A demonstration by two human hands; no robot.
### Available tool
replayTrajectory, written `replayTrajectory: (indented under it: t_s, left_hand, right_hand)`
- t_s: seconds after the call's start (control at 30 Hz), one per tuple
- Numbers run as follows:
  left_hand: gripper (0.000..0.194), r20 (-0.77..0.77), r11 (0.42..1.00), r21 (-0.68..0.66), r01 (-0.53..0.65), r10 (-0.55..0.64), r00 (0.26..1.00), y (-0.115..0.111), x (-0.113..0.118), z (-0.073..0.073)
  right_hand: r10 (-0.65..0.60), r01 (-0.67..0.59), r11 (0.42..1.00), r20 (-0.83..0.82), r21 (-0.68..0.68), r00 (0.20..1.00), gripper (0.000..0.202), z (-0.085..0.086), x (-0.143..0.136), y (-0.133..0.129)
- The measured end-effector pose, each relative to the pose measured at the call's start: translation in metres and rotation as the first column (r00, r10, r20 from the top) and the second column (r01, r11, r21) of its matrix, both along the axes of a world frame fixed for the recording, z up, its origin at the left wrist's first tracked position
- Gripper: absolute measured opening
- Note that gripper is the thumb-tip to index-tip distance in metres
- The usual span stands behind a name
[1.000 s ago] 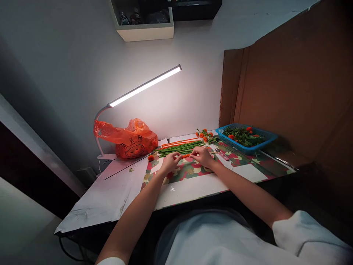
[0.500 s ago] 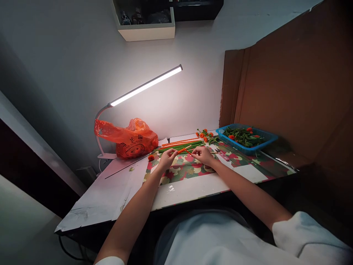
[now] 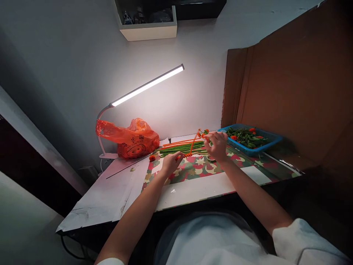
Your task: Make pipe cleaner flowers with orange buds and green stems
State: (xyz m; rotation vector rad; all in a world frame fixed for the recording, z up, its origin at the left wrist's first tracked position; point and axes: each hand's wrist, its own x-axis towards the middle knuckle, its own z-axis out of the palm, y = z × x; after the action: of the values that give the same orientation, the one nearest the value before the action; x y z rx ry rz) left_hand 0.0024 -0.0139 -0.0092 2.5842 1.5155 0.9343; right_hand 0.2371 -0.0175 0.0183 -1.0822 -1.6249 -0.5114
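Note:
My left hand [image 3: 171, 164] is closed on a thin stick with an orange fuzzy wire coiled [image 3: 188, 155] round it, above the patterned mat [image 3: 190, 171]. The wire's loose end [image 3: 194, 142] sticks up from the coil, between my hands. Raised to the right is my right hand [image 3: 217, 145], its thumb and fingers apart, close to the wire but not visibly holding it. Behind the hands lie green stems [image 3: 180, 148] and straight orange wires [image 3: 178, 142]. Orange flowers [image 3: 206, 131] are partly hidden behind my right fingers.
An orange plastic bag [image 3: 138, 141] stands beside the lamp [image 3: 147, 86] at the back left. A blue basket [image 3: 255, 150] of leaves and orange flowers is at the right, before a cardboard panel [image 3: 289, 92]. One orange flower head [image 3: 152, 158] lies left of the stems.
My right hand has moved up and to the right, off the wire, and its fingers have spread. The wire's end now points upward. The pink-handled scissors are now hidden.

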Motion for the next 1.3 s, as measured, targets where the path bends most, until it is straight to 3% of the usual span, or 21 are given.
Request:
replayTrajectory:
  t_s: [0.1, 0.2, 0.33, 0.63, 1.0, 1.1, 1.3]
  left_hand:
    - [0.031, -0.01, 1.0, 0.026, 0.011, -0.011, 1.0, -0.001, 0.002, 0.0]
    - [0.03, -0.031, 0.998, 0.062, 0.033, -0.032, 0.999, -0.003, 0.005, 0.0]
    - [0.03, -0.069, 0.992, 0.106, 0.063, -0.056, 0.996, -0.004, 0.007, -0.003]
    - [0.029, -0.087, 0.993, 0.115, 0.04, -0.03, 0.996, -0.006, 0.009, -0.006]
    - [0.026, -0.112, 0.995, 0.086, 0.04, -0.03, 0.993, -0.008, 0.01, -0.005]
    - [0.027, -0.089, 0.997, 0.063, 0.036, -0.03, 0.996, -0.009, 0.011, -0.005]
    - [0.027, -0.021, 0.995, -0.037, 0.093, -0.094, 0.995, -0.01, 0.01, -0.001]
  right_hand:
    - [0.343, -0.309, 0.937, 0.25, -0.163, 0.906, 0.012, -0.004, -0.016, 0.001]
    - [0.553, -0.426, 0.809, 0.278, -0.406, 0.785, 0.013, -0.016, -0.032, 0.009]
    - [0.602, -0.457, 0.706, 0.118, -0.541, 0.79, 0.016, -0.03, -0.035, 0.017]
    - [0.621, -0.61, 0.587, -0.187, -0.533, 0.761, 0.028, -0.035, -0.033, 0.011]
    - [0.591, -0.675, 0.538, -0.345, -0.505, 0.729, 0.028, -0.038, -0.035, 0.008]
    - [0.611, -0.663, 0.58, -0.285, -0.473, 0.739, 0.026, -0.037, -0.035, 0.008]
    - [0.557, -0.526, 0.739, -0.056, -0.421, 0.828, 0.024, -0.035, -0.034, 0.004]
